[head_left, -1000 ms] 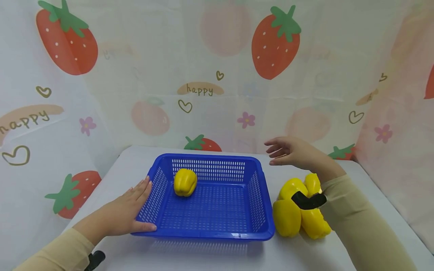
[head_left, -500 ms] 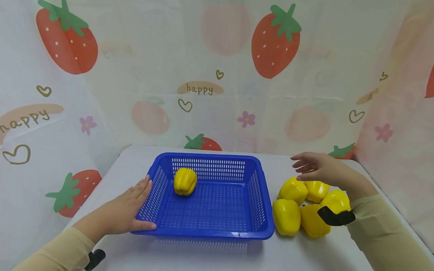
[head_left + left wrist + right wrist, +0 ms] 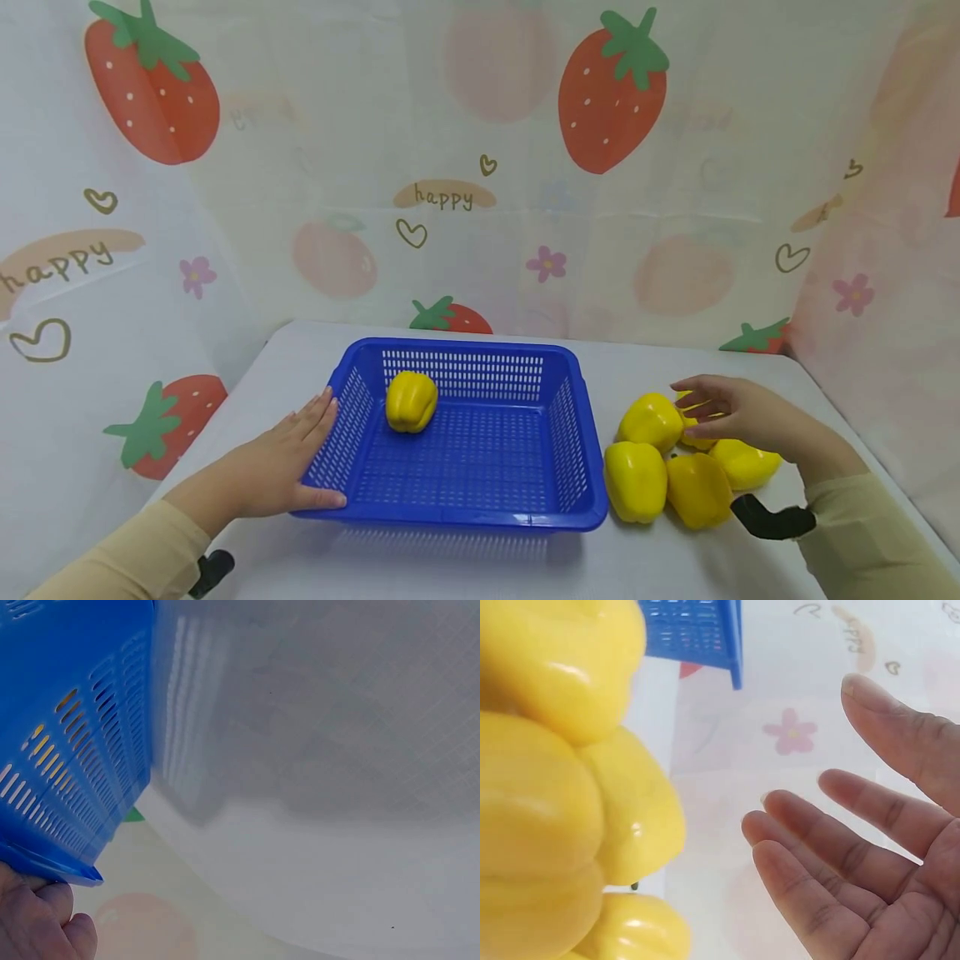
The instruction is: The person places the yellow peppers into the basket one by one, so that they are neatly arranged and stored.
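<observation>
A blue plastic basket (image 3: 465,522) stands on the table with one yellow bell pepper (image 3: 412,402) inside, near its back left corner. My left hand (image 3: 277,462) rests on the basket's left rim, fingers stretched out and thumb at the front corner. To the right of the basket lies a cluster of several yellow bell peppers (image 3: 636,482). Over the back of that cluster hovers my right hand (image 3: 738,417), partly hiding a rear pepper. In the right wrist view its fingers (image 3: 829,859) are spread and hold nothing, apart from the peppers (image 3: 532,802).
A white-covered table (image 3: 420,571) bears everything. Behind it hangs a printed curtain (image 3: 517,250) with strawberries, hearts and flowers. A black strap piece (image 3: 772,518) sits at the right wrist, and another dark piece (image 3: 212,572) at the left sleeve.
My right hand has moved rightward and down, from beyond the basket's back right corner to over the pepper cluster. The left hand, the basket and the pepper inside have stayed put.
</observation>
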Motion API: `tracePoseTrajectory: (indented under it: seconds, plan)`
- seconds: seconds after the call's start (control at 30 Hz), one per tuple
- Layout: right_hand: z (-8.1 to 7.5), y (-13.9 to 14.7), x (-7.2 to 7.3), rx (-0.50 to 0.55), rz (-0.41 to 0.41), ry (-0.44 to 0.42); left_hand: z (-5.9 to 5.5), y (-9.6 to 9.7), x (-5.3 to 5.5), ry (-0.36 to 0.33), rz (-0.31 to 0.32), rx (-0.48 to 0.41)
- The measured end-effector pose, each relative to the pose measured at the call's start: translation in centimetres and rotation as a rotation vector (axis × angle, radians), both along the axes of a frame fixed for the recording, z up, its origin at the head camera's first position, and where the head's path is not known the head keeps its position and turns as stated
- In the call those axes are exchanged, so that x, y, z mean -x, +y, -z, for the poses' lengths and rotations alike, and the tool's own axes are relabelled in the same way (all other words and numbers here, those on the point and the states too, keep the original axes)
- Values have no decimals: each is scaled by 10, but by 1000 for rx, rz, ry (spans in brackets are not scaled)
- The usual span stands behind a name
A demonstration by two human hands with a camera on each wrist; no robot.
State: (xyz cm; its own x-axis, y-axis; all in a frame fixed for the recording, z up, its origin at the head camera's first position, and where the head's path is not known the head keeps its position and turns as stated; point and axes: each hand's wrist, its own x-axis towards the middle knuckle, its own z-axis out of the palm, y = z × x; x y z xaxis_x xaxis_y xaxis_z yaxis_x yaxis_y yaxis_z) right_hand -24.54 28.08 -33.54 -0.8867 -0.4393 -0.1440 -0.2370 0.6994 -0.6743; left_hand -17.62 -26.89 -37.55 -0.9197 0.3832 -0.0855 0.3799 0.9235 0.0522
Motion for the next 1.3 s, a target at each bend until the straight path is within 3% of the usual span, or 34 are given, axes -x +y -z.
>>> tracePoseTrajectory:
  seconds: [0.5,0.73,0.93,1.3]
  plan:
    - [24,18,-10,21,28,-66,-1,2,0,2,-2,6]
    - [39,22,-11,7,4,-76,-2,2,0,4,-1,0]
    - [45,24,-13,1,-5,-82,-1,1,0,5,2,5]
    - [54,27,-23,14,36,-169,1,0,0,12,2,2]
